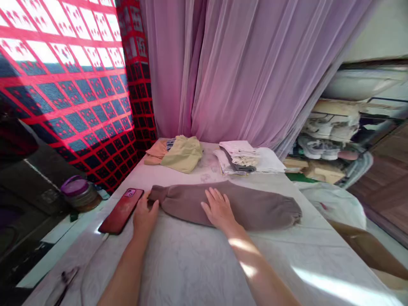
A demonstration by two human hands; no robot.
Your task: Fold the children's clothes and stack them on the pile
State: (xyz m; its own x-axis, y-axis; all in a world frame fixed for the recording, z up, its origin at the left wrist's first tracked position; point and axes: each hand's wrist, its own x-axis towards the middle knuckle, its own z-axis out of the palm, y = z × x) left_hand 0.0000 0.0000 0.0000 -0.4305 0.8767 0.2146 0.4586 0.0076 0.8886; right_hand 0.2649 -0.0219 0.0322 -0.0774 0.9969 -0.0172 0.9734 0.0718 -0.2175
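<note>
A brown folded garment [255, 206] with gathered cuffs lies across a white covered table [197, 263]. My right hand [218, 208] rests flat on the middle of it, fingers stretched out. My left hand [144, 214] sits at the garment's left cuff end, fingers curled down against the cloth edge; whether it pinches the cloth I cannot tell. A red phone [121, 210] lies just left of my left hand.
At the table's far end lie a beige and peach clothes pile [178, 154] and a stack of white folded cloths [242, 157]. Purple curtain [242, 68] hangs behind. A purple-lidded jar [78, 193] stands left of the table. Cluttered shelves [334, 136] stand right.
</note>
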